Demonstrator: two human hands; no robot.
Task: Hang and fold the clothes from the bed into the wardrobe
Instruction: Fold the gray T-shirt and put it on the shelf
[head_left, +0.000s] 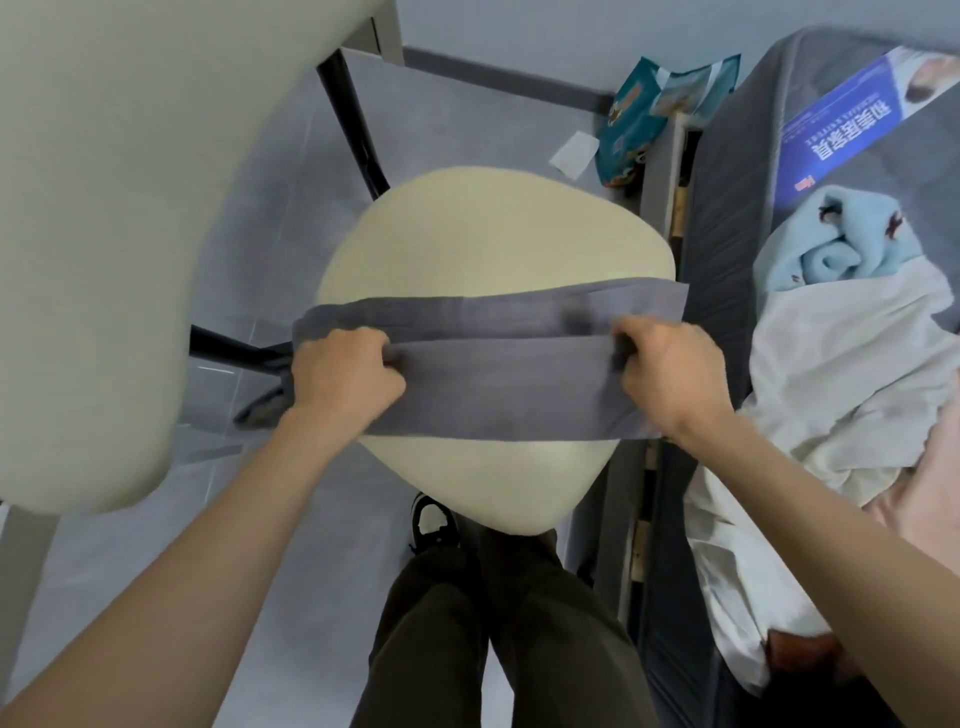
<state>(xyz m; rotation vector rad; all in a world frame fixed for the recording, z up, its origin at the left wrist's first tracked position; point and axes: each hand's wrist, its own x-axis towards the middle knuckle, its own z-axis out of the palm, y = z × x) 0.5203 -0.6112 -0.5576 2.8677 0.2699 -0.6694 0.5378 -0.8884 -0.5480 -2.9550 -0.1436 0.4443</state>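
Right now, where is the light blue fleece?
The light blue fleece lies on the bed, right side of the head view, beyond the white garment.

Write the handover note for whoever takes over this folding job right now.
Left hand grips the grey garment at its left end; right hand grips its right end.
The garment lies across the cream chair seat, folded into a long band.
Light blue garment and white garment lie crumpled on the bed.
Done: grey piece partly folded.
Left: finish it, then those two; wardrobe not in view.
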